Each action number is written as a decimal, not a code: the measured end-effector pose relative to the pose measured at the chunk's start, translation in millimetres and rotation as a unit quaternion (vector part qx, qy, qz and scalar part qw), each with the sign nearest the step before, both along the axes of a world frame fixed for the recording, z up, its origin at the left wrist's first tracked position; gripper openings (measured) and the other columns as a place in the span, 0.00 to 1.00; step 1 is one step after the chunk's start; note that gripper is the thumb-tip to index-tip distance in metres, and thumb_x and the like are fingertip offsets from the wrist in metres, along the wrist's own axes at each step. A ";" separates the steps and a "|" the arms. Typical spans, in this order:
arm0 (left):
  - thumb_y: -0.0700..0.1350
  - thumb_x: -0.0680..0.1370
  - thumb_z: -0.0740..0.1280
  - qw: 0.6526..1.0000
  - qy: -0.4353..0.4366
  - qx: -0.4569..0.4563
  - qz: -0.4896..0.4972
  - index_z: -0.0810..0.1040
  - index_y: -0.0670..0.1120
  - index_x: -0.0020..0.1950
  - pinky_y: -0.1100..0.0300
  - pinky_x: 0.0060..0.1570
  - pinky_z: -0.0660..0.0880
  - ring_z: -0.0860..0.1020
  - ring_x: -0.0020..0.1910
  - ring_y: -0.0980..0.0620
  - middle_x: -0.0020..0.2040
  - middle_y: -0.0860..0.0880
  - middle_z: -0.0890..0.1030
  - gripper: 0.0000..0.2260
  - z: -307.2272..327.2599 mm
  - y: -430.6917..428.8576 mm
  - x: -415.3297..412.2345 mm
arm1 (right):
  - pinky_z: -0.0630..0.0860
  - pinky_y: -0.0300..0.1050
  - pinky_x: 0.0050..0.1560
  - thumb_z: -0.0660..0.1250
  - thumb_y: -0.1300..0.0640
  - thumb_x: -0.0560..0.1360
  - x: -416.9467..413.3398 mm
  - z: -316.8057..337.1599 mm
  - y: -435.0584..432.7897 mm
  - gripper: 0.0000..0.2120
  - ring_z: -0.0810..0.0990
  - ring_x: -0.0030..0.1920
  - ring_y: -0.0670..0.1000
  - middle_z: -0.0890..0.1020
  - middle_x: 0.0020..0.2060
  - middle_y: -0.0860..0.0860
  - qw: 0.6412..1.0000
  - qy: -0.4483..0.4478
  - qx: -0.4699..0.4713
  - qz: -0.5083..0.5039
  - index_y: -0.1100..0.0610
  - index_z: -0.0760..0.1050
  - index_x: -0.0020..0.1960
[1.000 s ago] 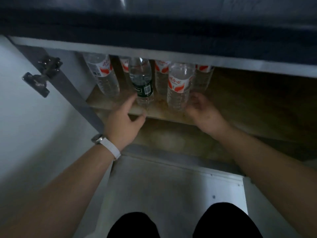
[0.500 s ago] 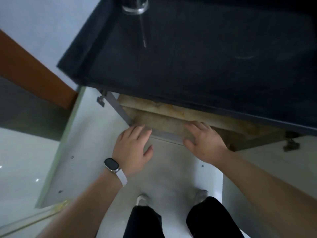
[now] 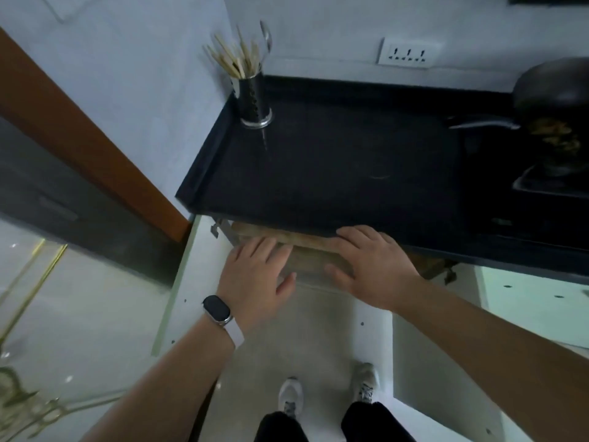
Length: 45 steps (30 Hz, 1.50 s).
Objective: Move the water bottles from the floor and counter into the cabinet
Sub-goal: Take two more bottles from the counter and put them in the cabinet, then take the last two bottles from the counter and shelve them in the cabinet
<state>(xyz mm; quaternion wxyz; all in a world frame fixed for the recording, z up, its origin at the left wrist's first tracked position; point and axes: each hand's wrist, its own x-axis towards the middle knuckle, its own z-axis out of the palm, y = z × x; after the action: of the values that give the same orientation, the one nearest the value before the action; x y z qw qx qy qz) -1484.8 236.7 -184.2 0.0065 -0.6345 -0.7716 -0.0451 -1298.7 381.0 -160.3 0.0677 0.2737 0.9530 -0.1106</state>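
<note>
No water bottle shows in the head view now; the dark counter (image 3: 334, 161) hides the inside of the cabinet below it. Only the front edge of the cabinet's wooden shelf (image 3: 306, 242) peeks out under the counter lip. My left hand (image 3: 255, 275), with a watch on its wrist, hovers flat and empty in front of the cabinet opening, fingers spread. My right hand (image 3: 369, 266) is also empty with fingers apart, close to the counter's front edge. Both white cabinet doors (image 3: 178, 282) stand swung out, the right door (image 3: 439, 371) beside my right forearm.
A metal holder of chopsticks (image 3: 251, 90) stands at the counter's back left corner. A black wok (image 3: 554, 90) sits on a stove at the right. A wall socket (image 3: 409, 54) is above the counter. My feet (image 3: 328, 390) are on the pale floor between the doors.
I have risen from crouching at the shelf, so the view lifted from the bottles inside the cabinet to the countertop. Both hands pulled back out of the cabinet, empty.
</note>
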 end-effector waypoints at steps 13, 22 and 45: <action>0.56 0.78 0.62 0.968 0.022 0.184 -0.172 0.80 0.46 0.67 0.43 0.63 0.75 0.78 0.66 0.41 0.65 0.44 0.81 0.22 78.7 33.1 -4.3 | 0.72 0.53 0.65 0.56 0.37 0.76 36.5 90.2 -46.2 0.28 0.75 0.67 0.55 0.79 0.65 0.50 0.967 0.087 0.175 -0.163 0.52 0.76 0.68; 0.56 0.79 0.60 0.917 0.005 0.240 -0.318 0.80 0.45 0.67 0.42 0.62 0.75 0.79 0.65 0.41 0.65 0.43 0.81 0.23 107.1 74.0 52.5 | 0.71 0.52 0.66 0.54 0.36 0.77 108.1 115.2 -86.7 0.28 0.75 0.68 0.55 0.77 0.67 0.48 0.924 0.052 0.233 -0.297 0.49 0.73 0.70; 0.54 0.79 0.64 0.827 -0.006 0.254 -0.502 0.82 0.45 0.66 0.40 0.61 0.77 0.79 0.65 0.40 0.65 0.43 0.82 0.21 143.2 122.3 445.7 | 0.72 0.55 0.64 0.56 0.38 0.77 498.8 123.6 -109.1 0.27 0.75 0.67 0.57 0.78 0.66 0.50 0.837 0.113 0.264 -0.466 0.52 0.74 0.69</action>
<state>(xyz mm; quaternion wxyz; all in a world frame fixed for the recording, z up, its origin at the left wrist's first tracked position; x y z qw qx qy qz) -1039.1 359.0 -41.0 0.1391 -0.9101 -0.3080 -0.2399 -799.8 271.9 -36.7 -0.1747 0.6789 0.7065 0.0968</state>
